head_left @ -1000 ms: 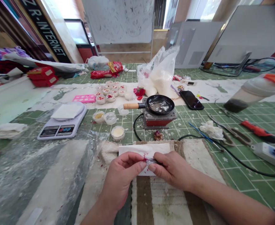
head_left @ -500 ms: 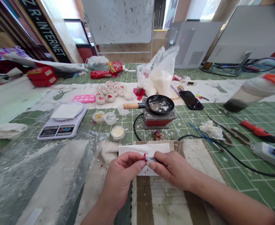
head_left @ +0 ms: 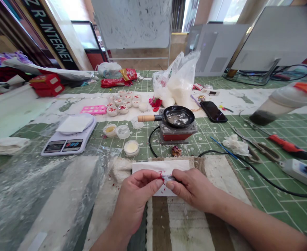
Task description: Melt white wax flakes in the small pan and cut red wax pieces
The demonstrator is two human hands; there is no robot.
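Observation:
Between the fingertips of my left hand (head_left: 140, 188) is a small red petal (head_left: 160, 177), pinched and partly covered by the fingers. My right hand (head_left: 195, 188) is closed around a small grey metal cutting tool (head_left: 172, 177); its tip meets the petal, and its handle is hidden in my palm. Both hands are over a white paper sheet (head_left: 143, 167), where tiny red bits lie. The sheet rests on a striped cloth (head_left: 179, 223). Just beyond it sit a cluster of dried flower bits (head_left: 176, 151) and a small tub of pale wax-like stuff (head_left: 131, 148).
A small black pan (head_left: 178, 116) sits on a red hot plate (head_left: 178, 134) with a cord. On the left is a kitchen scale (head_left: 69, 136). Farther back are several petal-topped tubs (head_left: 123, 108) and a bag of white grains (head_left: 178, 85). Scissors (head_left: 258, 144) lie right.
The petal and tool tip have shifted slightly, and a few more red bits show on the paper. Both hands stay in nearly the same place.

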